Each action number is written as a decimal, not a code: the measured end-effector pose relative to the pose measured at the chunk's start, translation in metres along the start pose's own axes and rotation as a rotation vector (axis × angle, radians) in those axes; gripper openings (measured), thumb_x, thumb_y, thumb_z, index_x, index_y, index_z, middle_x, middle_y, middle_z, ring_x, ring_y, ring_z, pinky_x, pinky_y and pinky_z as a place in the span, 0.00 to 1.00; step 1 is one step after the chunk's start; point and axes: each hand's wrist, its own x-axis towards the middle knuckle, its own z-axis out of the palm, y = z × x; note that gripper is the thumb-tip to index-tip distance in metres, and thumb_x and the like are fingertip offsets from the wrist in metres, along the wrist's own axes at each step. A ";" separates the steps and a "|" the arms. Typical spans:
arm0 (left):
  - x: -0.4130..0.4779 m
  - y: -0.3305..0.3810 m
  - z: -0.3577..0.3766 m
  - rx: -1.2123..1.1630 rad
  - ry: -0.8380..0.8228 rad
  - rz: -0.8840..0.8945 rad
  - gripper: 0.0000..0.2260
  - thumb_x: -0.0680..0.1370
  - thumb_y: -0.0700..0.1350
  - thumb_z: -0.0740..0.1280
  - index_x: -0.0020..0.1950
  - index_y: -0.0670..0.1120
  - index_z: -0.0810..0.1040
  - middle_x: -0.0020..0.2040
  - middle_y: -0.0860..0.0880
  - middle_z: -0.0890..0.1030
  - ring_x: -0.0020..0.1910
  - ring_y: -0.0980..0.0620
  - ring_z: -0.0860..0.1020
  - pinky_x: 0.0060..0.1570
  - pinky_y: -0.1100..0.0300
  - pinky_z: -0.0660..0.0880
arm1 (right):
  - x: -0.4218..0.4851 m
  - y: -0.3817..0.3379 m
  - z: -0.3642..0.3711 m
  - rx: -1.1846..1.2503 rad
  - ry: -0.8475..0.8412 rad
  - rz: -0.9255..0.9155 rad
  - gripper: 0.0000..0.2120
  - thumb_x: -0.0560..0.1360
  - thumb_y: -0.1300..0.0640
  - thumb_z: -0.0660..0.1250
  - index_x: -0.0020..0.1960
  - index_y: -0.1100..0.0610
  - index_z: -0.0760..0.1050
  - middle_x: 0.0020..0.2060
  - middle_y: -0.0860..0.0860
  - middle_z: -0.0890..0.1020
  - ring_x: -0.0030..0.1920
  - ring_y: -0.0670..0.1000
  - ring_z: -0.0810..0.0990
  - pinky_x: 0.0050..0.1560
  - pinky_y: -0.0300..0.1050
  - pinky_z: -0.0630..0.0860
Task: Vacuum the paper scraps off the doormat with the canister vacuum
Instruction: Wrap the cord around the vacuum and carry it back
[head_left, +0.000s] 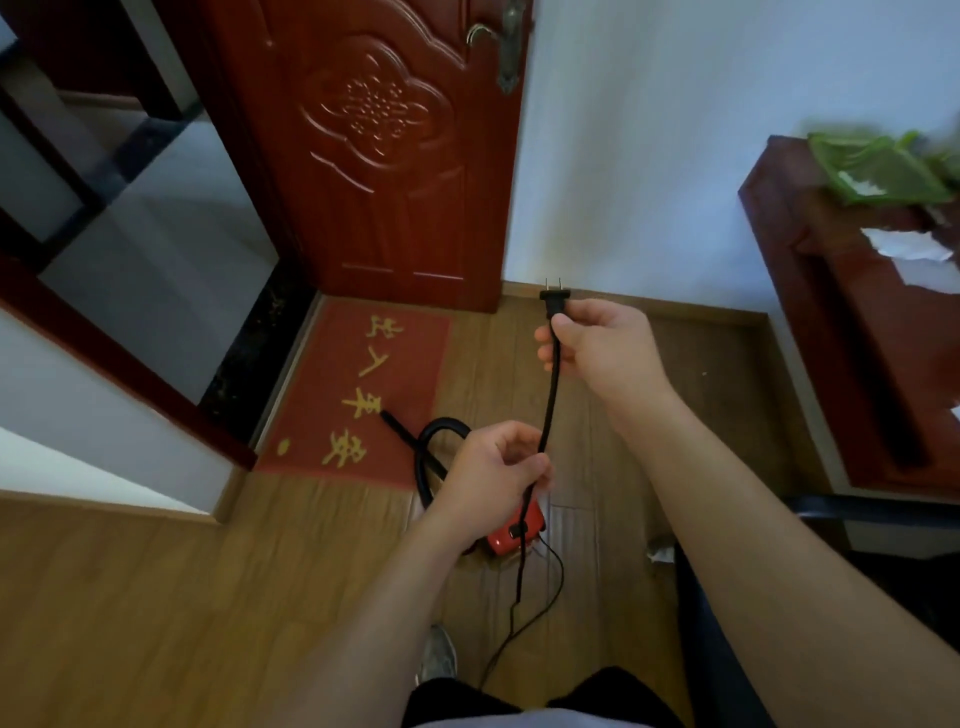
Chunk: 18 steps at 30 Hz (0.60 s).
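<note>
- Plug (555, 301) pinched in right grip (597, 343), prongs up; cord (549, 405) drops to left grip (493, 467), curled round it.
- Canister vacuum (511, 535) on floor under left grip; doormat (415, 353) just beyond, scraps probably lost in blur.

Arms extended; right hand (592, 343) above left hand (493, 467), fingers (560, 340) pinching cord (550, 405).

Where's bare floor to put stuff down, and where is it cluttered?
Free: wood floor between doormat and dark red cabinet; also the floor lower left, beside the white wall. Crowded: around the vacuum, with its hose and trailing cord.
</note>
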 end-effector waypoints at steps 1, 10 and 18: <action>0.009 -0.001 -0.004 -0.002 -0.020 -0.013 0.07 0.80 0.37 0.67 0.48 0.49 0.81 0.40 0.48 0.85 0.45 0.42 0.85 0.53 0.42 0.82 | 0.008 0.001 0.004 -0.014 0.004 0.006 0.08 0.82 0.65 0.63 0.57 0.56 0.77 0.41 0.54 0.85 0.39 0.49 0.83 0.44 0.44 0.83; 0.073 -0.013 0.003 -0.077 -0.014 -0.107 0.08 0.81 0.35 0.65 0.47 0.46 0.79 0.39 0.47 0.84 0.42 0.46 0.84 0.48 0.47 0.84 | 0.086 0.022 0.010 -0.078 -0.074 0.108 0.13 0.81 0.64 0.64 0.65 0.61 0.75 0.44 0.55 0.85 0.41 0.49 0.84 0.46 0.45 0.84; 0.118 -0.028 0.054 -0.238 0.159 -0.233 0.06 0.81 0.33 0.66 0.49 0.43 0.79 0.45 0.39 0.82 0.37 0.51 0.84 0.38 0.59 0.81 | 0.155 0.057 -0.011 -0.111 -0.247 0.175 0.10 0.81 0.65 0.64 0.62 0.60 0.74 0.43 0.56 0.83 0.38 0.49 0.82 0.41 0.43 0.83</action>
